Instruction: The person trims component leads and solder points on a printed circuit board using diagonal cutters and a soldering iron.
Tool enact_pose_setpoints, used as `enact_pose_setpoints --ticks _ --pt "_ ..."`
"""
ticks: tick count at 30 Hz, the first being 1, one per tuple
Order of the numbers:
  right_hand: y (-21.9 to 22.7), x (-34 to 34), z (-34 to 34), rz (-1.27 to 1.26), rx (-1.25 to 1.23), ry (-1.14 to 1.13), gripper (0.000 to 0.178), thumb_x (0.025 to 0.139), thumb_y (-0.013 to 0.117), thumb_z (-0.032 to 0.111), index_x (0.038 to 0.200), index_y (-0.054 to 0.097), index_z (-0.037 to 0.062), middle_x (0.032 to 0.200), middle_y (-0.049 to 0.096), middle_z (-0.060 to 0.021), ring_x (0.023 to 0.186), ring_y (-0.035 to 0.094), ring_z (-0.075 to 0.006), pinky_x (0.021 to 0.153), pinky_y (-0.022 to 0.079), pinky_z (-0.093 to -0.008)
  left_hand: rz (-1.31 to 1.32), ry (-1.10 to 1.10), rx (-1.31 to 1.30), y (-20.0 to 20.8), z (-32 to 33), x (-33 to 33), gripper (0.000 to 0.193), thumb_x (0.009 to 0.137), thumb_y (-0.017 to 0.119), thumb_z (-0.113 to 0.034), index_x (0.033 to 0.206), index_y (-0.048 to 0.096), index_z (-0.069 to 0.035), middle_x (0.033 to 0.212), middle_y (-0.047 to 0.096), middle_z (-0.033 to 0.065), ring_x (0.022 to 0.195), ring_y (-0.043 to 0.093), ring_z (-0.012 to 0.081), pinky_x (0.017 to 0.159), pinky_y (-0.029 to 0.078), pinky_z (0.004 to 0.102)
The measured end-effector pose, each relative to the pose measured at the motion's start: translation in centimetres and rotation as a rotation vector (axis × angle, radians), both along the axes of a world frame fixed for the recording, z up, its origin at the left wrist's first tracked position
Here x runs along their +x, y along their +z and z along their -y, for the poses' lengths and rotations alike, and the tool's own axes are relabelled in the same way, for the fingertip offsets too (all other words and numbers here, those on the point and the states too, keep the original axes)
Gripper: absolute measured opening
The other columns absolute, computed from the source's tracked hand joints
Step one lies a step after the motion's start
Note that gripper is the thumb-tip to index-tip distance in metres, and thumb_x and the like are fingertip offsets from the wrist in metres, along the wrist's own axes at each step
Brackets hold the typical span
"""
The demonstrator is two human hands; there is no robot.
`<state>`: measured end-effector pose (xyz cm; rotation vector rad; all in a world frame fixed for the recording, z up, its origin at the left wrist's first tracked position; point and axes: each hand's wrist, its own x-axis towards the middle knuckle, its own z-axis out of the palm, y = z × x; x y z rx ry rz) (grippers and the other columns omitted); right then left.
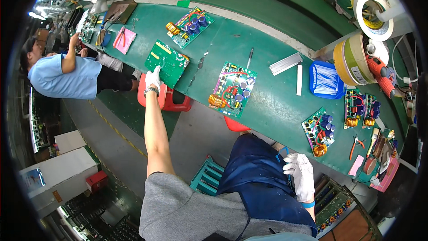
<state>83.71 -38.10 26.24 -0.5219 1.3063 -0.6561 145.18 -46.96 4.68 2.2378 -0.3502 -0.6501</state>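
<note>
My left hand point(153, 78), in a white glove, reaches far out to the left and grips the near edge of a green circuit board point(167, 64). That board shows its flat side, with light yellow strips, and sticks out past the bench edge. My right hand point(300, 175), also gloved, hangs above my lap beside the navy apron, its fingers loosely bent and apart, with nothing visible in them. In front of me on the bench lies a populated circuit board point(233, 90) with blue capacitors and a copper coil. Another populated board point(190, 27) lies beyond the gripped one.
Right of centre are a blue tray point(327, 79) of white strips, a circuit board point(319, 131) and pliers point(355, 147). A red electric screwdriver point(380, 76) hangs by large tape rolls. A red stool point(171, 100) stands below my left hand; a co-worker point(67, 76) is further left.
</note>
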Motion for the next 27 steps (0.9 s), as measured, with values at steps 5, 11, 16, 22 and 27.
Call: enact_pose_setpoints --ticks 5,11,16,22,27 --pt "-0.4 -0.3 -0.1 -0.037 0.010 -0.041 0.029 0.096 0.044 0.026 0.101 0.056 -0.0004 0.092 0.064 -0.0126 0.071 0.062 -0.0143 0.063 0.051 -0.0265 0.757 0.073 0.428 5.1 4.1 -6.5 0.070 0.078 0.056 -0.056 0.109 0.049 0.008 0.105 0.057 0.0267 0.099 0.055 0.0378 0.085 0.044 0.0447" --pt "-1.6 -0.3 -0.1 -0.077 0.072 -0.027 0.030 0.095 0.045 0.027 0.101 0.056 -0.0008 0.092 0.064 -0.0133 0.071 0.062 -0.0149 0.063 0.052 -0.0266 0.973 -0.509 0.006 5.4 15.0 -4.2 0.052 0.081 0.058 -0.026 0.129 0.044 -0.013 0.128 0.045 0.0239 0.116 0.045 0.0380 0.095 0.040 0.0430" --pt "-1.4 -1.4 -0.1 -0.042 0.092 -0.060 0.033 0.093 0.049 0.031 0.103 0.056 -0.0005 0.097 0.063 -0.0133 0.075 0.062 -0.0167 0.066 0.052 -0.0277 0.830 -1.192 0.315 0.1 24.7 0.3 0.042 0.073 0.065 -0.013 0.113 0.053 -0.008 0.110 0.057 0.0223 0.096 0.056 0.0407 0.080 0.048 0.0426" --pt "-0.7 -2.1 1.7 0.021 0.139 0.011 0.029 0.094 0.049 0.029 0.104 0.056 0.0024 0.095 0.061 -0.0065 0.078 0.060 -0.0111 0.069 0.051 -0.0252 0.850 -0.986 0.200 1.9 19.0 9.2 0.042 0.058 0.079 -0.019 0.093 0.057 -0.010 0.084 0.061 0.0174 0.082 0.059 0.0355 0.074 0.048 0.0418" --pt "-1.5 -5.1 0.3 0.053 0.083 -0.105 0.029 0.095 0.046 0.029 0.103 0.056 0.0031 0.095 0.062 -0.0062 0.078 0.060 -0.0097 0.068 0.051 -0.0234 1.042 -1.071 0.291 11.2 21.7 -5.3 0.043 0.055 0.076 -0.014 0.092 0.055 -0.008 0.088 0.055 0.0188 0.081 0.058 0.0358 0.073 0.048 0.0426"
